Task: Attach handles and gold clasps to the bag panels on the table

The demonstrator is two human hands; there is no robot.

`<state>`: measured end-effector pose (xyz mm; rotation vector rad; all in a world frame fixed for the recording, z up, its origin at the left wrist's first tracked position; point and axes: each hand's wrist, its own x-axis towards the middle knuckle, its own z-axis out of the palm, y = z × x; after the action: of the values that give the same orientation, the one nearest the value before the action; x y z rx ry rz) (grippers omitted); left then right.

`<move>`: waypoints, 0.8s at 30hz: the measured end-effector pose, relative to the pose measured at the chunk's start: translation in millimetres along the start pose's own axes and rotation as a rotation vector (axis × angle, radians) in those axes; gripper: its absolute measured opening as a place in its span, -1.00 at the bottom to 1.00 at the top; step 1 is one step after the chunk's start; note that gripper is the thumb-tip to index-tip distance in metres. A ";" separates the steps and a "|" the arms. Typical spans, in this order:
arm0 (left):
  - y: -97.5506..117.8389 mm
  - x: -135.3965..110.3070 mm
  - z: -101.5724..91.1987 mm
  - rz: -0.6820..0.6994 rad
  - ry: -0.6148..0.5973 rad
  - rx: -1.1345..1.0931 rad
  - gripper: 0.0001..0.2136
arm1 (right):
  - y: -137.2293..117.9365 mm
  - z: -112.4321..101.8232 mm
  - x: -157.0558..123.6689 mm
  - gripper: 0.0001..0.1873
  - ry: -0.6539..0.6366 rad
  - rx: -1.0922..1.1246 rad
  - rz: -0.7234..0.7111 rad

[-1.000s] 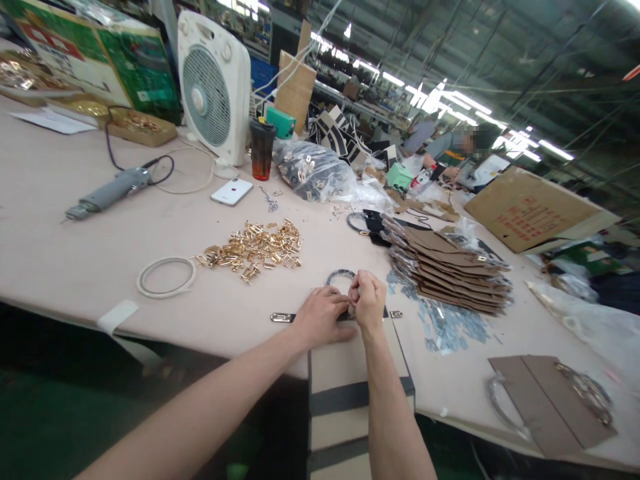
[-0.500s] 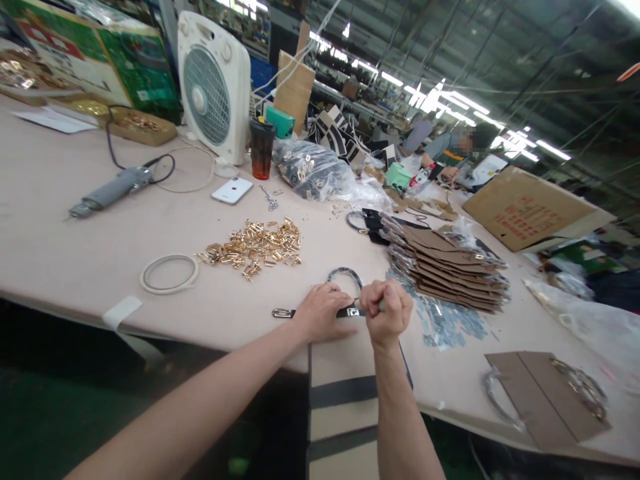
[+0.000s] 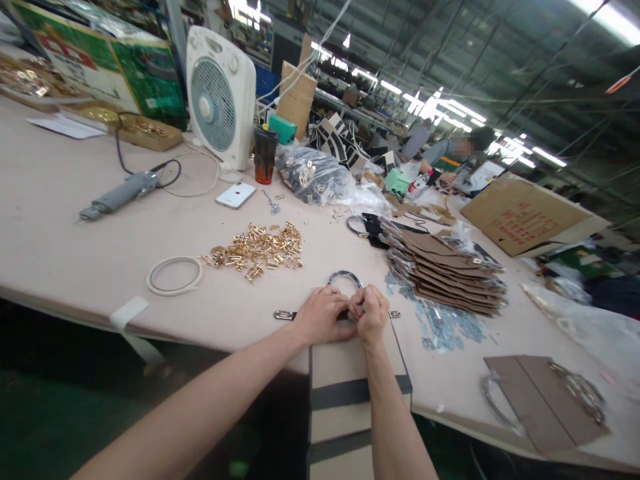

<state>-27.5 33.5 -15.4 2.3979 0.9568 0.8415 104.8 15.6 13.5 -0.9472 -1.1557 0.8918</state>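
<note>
Bag (image 3: 340, 420): lying across the counter (image 3: 250, 303) edge; being covered by the left hand (image 3: 324, 317), grip unclear, and the right hand (image 3: 372, 315), balled tight, contents hidden.

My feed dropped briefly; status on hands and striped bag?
Left hand on striped bag, right hand fisted alongside, grip hidden. Bag overhangs table edge. Gold fittings lie apart from both hands.

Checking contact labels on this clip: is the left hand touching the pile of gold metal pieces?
Apart: the head view shows tabletop between the left hand and the gold metal pieces.
</note>
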 end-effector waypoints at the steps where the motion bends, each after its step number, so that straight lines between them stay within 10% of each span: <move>1: -0.9 0.2 0.8 0.002 -0.005 -0.003 -0.68 | 0.2 -1.1 -1.1 -0.56 0.009 0.007 0.008; 6: -18.0 -10.7 -6.1 0.046 -0.066 -0.078 -0.30 | -31.0 -19.6 -8.1 -0.60 0.215 0.073 -0.129; 11: -38.3 -33.0 -31.5 -0.050 0.022 -0.283 -0.58 | -59.7 -18.2 -21.5 -0.63 0.321 0.189 -0.142; 24: -45.4 -33.4 -28.2 -0.070 0.012 -0.310 -0.71 | 7.5 48.5 -40.3 -0.59 0.183 0.261 -0.196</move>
<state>-86.8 44.4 -33.5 2.0866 0.8408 0.9067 49.4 -12.4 0.0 -0.6743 -0.9320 0.7589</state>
